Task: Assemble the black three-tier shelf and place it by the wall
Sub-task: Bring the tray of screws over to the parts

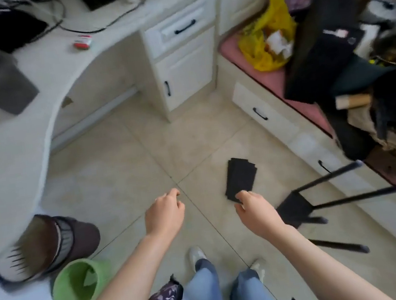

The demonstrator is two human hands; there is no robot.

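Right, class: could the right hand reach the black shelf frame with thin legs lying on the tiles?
Probably yes: the right hand appears just beside the black shelf frame, with nothing lying between. Whether it holds the flat black panels is unclear.

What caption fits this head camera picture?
Left hand and right hand held out near black boards and a legged shelf piece on the floor.

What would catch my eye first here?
A stack of black panels sits mid-frame, the fingers of the right hand at its near corner. Right of it lies a black frame with long legs. A bright yellow bag sits on the pink bench, upper right.
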